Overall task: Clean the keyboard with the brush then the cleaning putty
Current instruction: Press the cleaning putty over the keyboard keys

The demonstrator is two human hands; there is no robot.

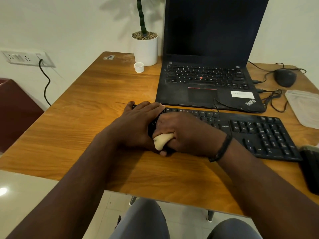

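The right hand (183, 133) is squeezing the pale cleaning putty (161, 140) in a tight grip, pressing it onto the left part of the black keyboard (250, 133) lying on the wooden worktop (86, 118). The left hand (138, 125) is lying flat, fingers straight, over the keyboard's left end, just before the open laptop (207, 83).

warm dim indoor light, glare spot on floor (3, 190), plant shadow on wall (120, 11), wide-angle edge distortion.
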